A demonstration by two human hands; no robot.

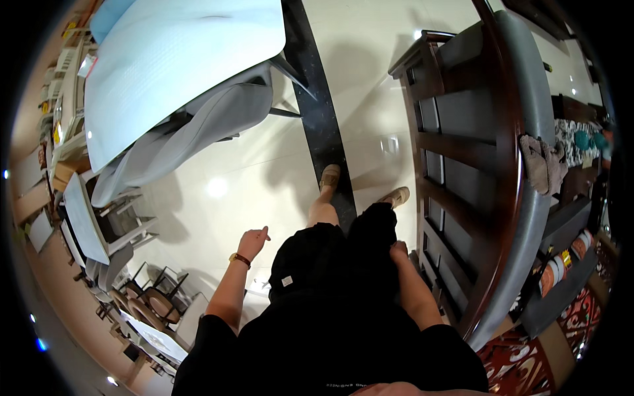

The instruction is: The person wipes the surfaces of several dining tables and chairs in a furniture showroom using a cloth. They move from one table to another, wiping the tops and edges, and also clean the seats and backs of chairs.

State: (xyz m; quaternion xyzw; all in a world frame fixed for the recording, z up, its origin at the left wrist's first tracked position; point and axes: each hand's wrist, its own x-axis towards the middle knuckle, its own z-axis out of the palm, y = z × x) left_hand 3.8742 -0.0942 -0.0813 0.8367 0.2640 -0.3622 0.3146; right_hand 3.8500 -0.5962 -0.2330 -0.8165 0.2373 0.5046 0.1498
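Observation:
My left hand (253,242) hangs over the pale tiled floor (223,183), fingers loosely bent and apart, holding nothing; a brown-strapped wristwatch (240,259) is on that wrist. Against the black shorts (307,267) rests my right hand (398,250), its fingers partly hidden, so whether it grips the fabric cannot be told. To the right, a crumpled grey-brown cloth (542,163) lies over the top of a dark wooden sofa back (510,148) with grey upholstery. Neither hand touches the sofa visibly.
A glossy white table (183,64) with grey chairs (208,119) stands ahead on the left. More tables and brown chairs (161,303) are at lower left. A black floor strip (322,119) runs beneath my feet. Decorated items (554,274) sit on a dark table beyond the sofa.

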